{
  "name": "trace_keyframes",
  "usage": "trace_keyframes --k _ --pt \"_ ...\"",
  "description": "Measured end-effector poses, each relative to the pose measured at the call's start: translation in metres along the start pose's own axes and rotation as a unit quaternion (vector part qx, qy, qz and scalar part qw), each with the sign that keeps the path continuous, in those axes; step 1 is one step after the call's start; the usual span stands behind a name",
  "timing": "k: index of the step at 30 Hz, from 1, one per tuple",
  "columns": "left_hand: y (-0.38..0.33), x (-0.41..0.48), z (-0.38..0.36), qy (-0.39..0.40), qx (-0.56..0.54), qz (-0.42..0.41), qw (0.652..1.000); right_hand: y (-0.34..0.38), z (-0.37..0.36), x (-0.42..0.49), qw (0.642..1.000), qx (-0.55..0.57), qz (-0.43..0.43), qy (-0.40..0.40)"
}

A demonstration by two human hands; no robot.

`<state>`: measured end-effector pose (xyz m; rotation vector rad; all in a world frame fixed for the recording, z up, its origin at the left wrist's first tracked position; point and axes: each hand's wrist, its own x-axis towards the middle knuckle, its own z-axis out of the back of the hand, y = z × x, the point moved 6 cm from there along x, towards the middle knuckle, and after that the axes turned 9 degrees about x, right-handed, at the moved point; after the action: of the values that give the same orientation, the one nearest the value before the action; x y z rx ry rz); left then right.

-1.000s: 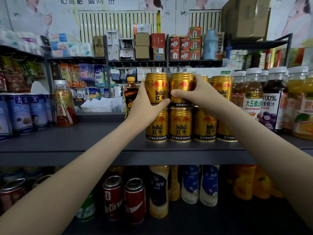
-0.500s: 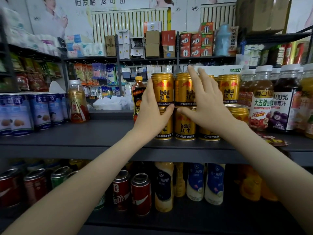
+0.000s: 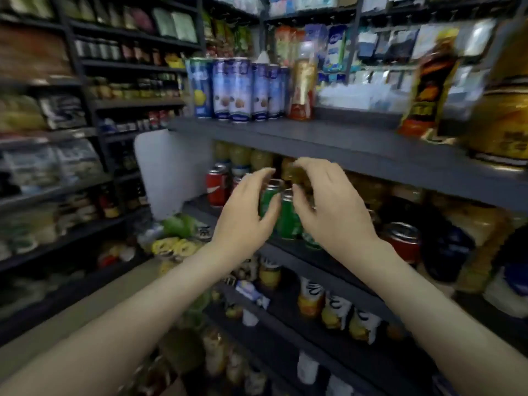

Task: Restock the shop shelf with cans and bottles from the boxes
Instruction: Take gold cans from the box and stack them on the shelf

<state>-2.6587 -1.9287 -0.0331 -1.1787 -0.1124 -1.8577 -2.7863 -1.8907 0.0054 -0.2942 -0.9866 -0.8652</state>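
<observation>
1. Blur smears the whole view, so labels and fine edges cannot be read.
2. Both bare arms reach forward. The left hand [image 3: 245, 215] and the right hand [image 3: 334, 212] hang side by side, not touching, in front of the middle level of a dark shelf unit.
3. Both hands have their fingers loosely curled and spread, and neither appears to hold anything. The right fingertips are too smeared to be sure.
4. Just behind the gap between the hands, two green cans [image 3: 287, 218] stand upright on the shelf, partly covered by the left thumb and the right palm.
5. Beyond the left hand, to its left, stand red cans [image 3: 216, 187]. A lone red can [image 3: 404, 241] stands to the right of the right wrist.
6. Directly above the hands runs the upper shelf board [image 3: 328, 141], its front edge overhanging the cans.
7. On that board, up and left of the hands, is a row of tall blue cans [image 3: 237, 90] with an amber bottle [image 3: 303, 87] just beside them. Up and right are a dark bottle [image 3: 425, 90] with an orange label and a gold can [image 3: 503, 118].
8. Left of the left hand, a white panel [image 3: 171, 172] closes the shelf end.
9. Below the wrists, lower levels carry yellow packets [image 3: 337, 310].
</observation>
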Motion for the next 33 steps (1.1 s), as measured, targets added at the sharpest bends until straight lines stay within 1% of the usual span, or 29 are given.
trace_keyframes --k 3,6,9,12,16,18,22,25,27,30,33 --pt "0.097 -0.051 0.032 0.036 0.063 0.088 0.994 0.040 -0.089 0.004 0.996 0.060 0.000 0.066" --pt "0.197 -0.116 0.072 0.107 0.119 0.174 0.972 0.086 -0.187 0.000 0.982 0.123 -0.012 0.144" --pt "0.298 -0.180 0.120 0.178 0.162 0.262 0.935 0.135 -0.290 -0.006 0.963 0.152 -0.017 0.221" --pt "0.382 -0.238 0.169 0.221 0.181 0.353 0.891 0.181 -0.386 -0.023 0.941 0.174 -0.028 0.287" --pt "0.465 -0.306 0.207 0.252 0.210 0.418 0.847 0.228 -0.493 -0.063 0.902 0.198 -0.060 0.379" --pt "0.496 -0.339 0.211 0.278 0.214 0.446 0.823 0.238 -0.537 -0.088 0.881 0.201 -0.080 0.421" --pt "0.550 -0.399 0.206 0.318 0.225 0.506 0.769 0.239 -0.623 -0.128 0.851 0.188 -0.085 0.483" --pt "0.589 -0.433 0.195 0.354 0.223 0.528 0.739 0.232 -0.690 -0.158 0.821 0.162 -0.095 0.539" --pt "0.617 -0.454 0.183 0.366 0.222 0.539 0.725 0.223 -0.735 -0.183 0.802 0.154 -0.108 0.566" --pt "0.666 -0.499 0.150 0.384 0.224 0.551 0.706 0.207 -0.806 -0.230 0.765 0.143 -0.138 0.613" --pt "0.740 -0.562 0.102 0.401 0.214 0.564 0.689 0.193 -0.888 -0.287 0.734 0.123 -0.164 0.647"
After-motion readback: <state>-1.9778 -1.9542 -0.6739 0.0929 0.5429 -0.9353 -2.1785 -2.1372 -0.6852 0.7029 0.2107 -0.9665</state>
